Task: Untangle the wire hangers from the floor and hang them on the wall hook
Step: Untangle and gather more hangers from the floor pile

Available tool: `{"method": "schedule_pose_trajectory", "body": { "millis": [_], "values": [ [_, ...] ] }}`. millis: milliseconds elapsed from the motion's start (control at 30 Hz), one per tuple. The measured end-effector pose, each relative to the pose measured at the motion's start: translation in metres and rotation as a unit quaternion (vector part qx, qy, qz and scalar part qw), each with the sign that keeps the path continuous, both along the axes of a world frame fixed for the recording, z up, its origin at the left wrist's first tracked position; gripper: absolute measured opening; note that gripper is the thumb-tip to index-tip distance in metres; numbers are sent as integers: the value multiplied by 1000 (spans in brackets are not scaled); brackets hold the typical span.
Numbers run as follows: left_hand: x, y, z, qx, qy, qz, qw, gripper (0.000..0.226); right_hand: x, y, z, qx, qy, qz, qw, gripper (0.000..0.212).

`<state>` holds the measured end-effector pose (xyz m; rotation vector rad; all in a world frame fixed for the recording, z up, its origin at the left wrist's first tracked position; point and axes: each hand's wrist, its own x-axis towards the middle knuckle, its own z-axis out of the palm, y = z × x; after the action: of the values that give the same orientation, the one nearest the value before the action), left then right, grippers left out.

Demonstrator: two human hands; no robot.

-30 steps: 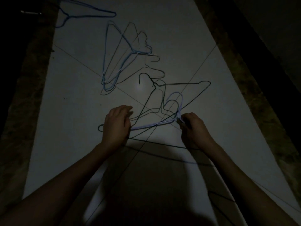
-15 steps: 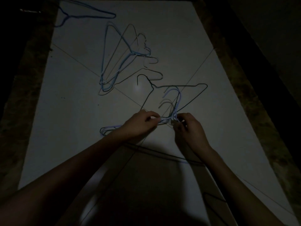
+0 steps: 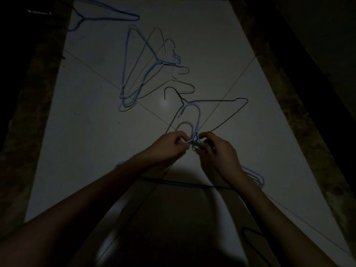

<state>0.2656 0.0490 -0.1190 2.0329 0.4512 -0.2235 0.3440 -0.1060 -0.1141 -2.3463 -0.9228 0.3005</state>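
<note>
The scene is lying in very dim light, so fine wire detail is hard to read. Near the middle of the frame the left hand [image 3: 169,146] and the right hand [image 3: 217,151] are meeting knuckle to knuckle, each with fingers curled and pinching the neck of a pale blue hanger [image 3: 198,120], whose hook is arching up just above the fingertips. How many wires each hand is actually gripping cannot be told, since the necks are bunching together in shadow between the thumbs. Pale blue shoulder ends are poking out past both wrists, at lower left of the left forearm and at right of the right wrist, with the rest of the frame hiding behind the arms. A black hanger [image 3: 231,114] is lying on the white floor [image 3: 86,141] just above the hands, its lower corner disappearing behind them. A tangled pile of blue and grey hangers [image 3: 138,74] is resting in the upper middle, well apart from the hands, its strands overlapping too closely to count. A dark blue hanger [image 3: 107,17] is sitting at the upper left, partly cut off by the frame's top edge. Another dark loop [image 3: 250,239] at lower right is fading into the person's shadow.
</note>
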Motion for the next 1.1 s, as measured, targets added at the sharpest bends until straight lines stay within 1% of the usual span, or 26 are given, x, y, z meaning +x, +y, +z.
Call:
{"method": "schedule_pose_trajectory", "body": {
  "millis": [100,200,300,433,500,567,633,733,800,867,1000,1100],
  "values": [
    [3,1,6,6,-24,13,1000,17,5,3,-1,22,42,0,999,14],
    [-4,19,4,-1,-41,45,998,12,18,4,-5,17,72,2,997,18],
    [-17,42,0,8,-32,98,995,11,32,5,-14,-33,86,28,995,25],
    [-29,68,-2,42,-23,140,989,16,47,10,-29,-129,57,77,987,35],
    [-32,75,-4,45,-30,165,985,17,50,10,-33,-156,39,88,983,35],
    [-33,76,-6,46,-31,179,982,17,48,8,-33,-176,36,90,980,35],
    [-32,75,-8,36,-30,180,983,16,45,4,-29,-190,67,87,975,36],
    [-31,70,-9,28,-19,171,985,16,46,-1,-23,-158,115,71,978,31],
    [-31,66,-8,16,-16,155,988,13,53,-1,-26,-130,78,55,987,29],
    [-30,63,-7,6,-17,134,991,10,65,2,-34,-130,20,51,990,34],
    [-31,64,-9,1,3,115,993,11,83,11,-44,-170,-17,60,983,49],
    [-34,64,-10,-2,9,123,992,10,87,16,-45,-188,-56,39,980,48]
  ]
}}
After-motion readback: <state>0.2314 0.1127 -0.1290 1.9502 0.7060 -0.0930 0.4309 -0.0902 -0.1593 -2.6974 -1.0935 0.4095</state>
